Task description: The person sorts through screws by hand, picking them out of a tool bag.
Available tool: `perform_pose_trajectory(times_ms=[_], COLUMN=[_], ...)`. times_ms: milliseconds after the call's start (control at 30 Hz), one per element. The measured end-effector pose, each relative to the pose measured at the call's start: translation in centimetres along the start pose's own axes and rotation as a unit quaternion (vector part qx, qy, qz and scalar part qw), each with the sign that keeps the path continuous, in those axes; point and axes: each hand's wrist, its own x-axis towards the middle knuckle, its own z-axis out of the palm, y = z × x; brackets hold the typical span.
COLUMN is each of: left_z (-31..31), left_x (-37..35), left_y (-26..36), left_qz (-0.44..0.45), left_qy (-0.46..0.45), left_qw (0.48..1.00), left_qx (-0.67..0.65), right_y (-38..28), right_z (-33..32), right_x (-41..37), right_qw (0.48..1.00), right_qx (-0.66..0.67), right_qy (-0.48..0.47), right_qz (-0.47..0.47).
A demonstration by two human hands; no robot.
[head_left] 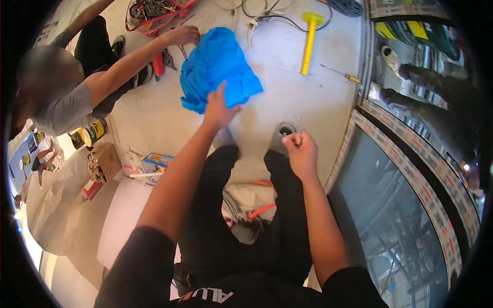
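Note:
My left hand [221, 109] reaches forward with its fingers apart, overlapping the near side of a crumpled blue plastic bag [221, 61] on the floor. Thumb and index finger of my right hand [303, 152] are pinched together above my right shoe [281, 134]. Something small and pale shows at those fingertips, but I cannot tell what it is. At the far left edge of the bag is another person's hand [184, 36].
A yellow hammer [309, 46] and a screwdriver [341, 74] lie ahead to the right. Beyond the bag sits a red-edged pouch of screws [154, 13]. A glazed frame [405, 190] borders my right side; a cardboard box [104, 161] stands to the left.

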Motion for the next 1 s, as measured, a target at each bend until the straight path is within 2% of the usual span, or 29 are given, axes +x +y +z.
perform_pose_trajectory(times_ms=[33, 100, 133, 200, 233, 267, 300, 367, 400, 467, 533, 567, 600, 633, 733, 767, 833, 867, 900, 967, 1000], left_z=[0.7, 0.2, 0.3, -0.1, -0.4, -1.1, -1.8, -8.5, -11.9, -16.3, -18.0, -18.1, -18.3, -18.5, -17.6, -17.5, -17.3, -16.1, -15.0, -13.1, -12.5], left_x=[4.0, 8.8, 10.8, 14.7, 17.7, 21.6, 24.3, 22.1, 20.6, 17.2, 14.6, 13.8, 13.3, 13.1, 12.0, 11.2, 9.2, 7.1, 4.4, 0.2, -1.4], left_y=[-1.8, -2.3, -3.3, -6.1, -10.2, -15.6, -18.6, -15.2, -14.4, -14.9, -16.9, -18.2, -19.7, -22.0, -27.0, -28.9, -33.5, -32.8, -31.7, -34.9, -37.2], left_qz=[-0.016, -0.08, -0.08, -0.089, -0.087, 0.057, 0.2, 0.151, 0.129, 0.108, 0.106, 0.042, -0.021, -0.021, 0.034, 0.032, 0.0, -0.019, -0.037, -0.1, -0.176], left_qy=[0.072, 0.161, 0.164, 0.09, 0.096, -0.004, -0.103, -0.156, -0.146, -0.104, -0.081, -0.036, 0.017, 0.022, 0.152, 0.155, 0.055, 0.097, 0.139, 0.16, 0.178], left_qw=[0.995, 0.968, 0.967, 0.937, 0.936, 0.956, 0.943, 0.963, 0.97, 0.983, 0.989, 0.998, 0.994, 0.993, 0.982, 0.982, 0.963, 0.965, 0.965, 0.936, 0.886], left_qx=[0.068, 0.173, 0.176, 0.325, 0.326, 0.288, 0.244, 0.158, 0.147, 0.102, 0.068, -0.016, -0.104, -0.112, -0.105, -0.107, -0.262, -0.241, -0.218, -0.298, -0.391], right_y=[0.4, 0.8, -0.5, -2.1, -2.3, -3.3, -4.2, -4.4, -4.7, -5.8, -6.7, -7.0, -6.5, -6.6, -6.3, -6.3, -6.7, -6.7, -6.3, -6.6, -6.7], right_z=[0.1, -0.1, -0.5, -1.4, -1.8, -2.2, -2.4, -2.8, -2.3, -1.4, 0.2, 0.8, 1.4, 1.6, 2.0, 2.2, 2.5, 2.7, 2.6, 2.0, 1.4], right_x=[2.3, 6.0, 7.1, 9.4, 10.5, 11.5, 12.6, 14.9, 16.1, 17.9, 18.4, 18.3, 18.6, 18.7, 20.1, 20.5, 21.1, 21.2, 21.1, 20.8, 20.7], right_qw=[0.998, 0.999, 0.998, 0.996, 0.994, 0.991, 0.986, 0.979, 0.978, 0.954, 0.959, 0.961, 0.968, 0.966, 0.97, 0.969, 0.966, 0.956, 0.957, 0.959, 0.957], right_qx=[-0.06, -0.046, -0.047, -0.058, -0.066, -0.075, -0.083, -0.083, -0.079, -0.072, -0.09, -0.111, -0.055, -0.06, -0.02, -0.022, -0.052, -0.017, -0.014, -0.03, -0.03], right_qy=[-0.005, 0.026, 0.032, 0.05, 0.059, 0.088, 0.118, 0.125, 0.125, 0.132, 0.092, 0.057, 0.016, 0.014, -0.012, -0.016, -0.02, -0.029, -0.029, -0.039, -0.037], right_qz=[0.032, -0.009, -0.018, -0.046, -0.063, -0.074, -0.085, -0.14, -0.149, -0.259, -0.253, -0.247, -0.245, -0.252, -0.244, -0.246, -0.253, -0.293, -0.289, -0.279, -0.285])
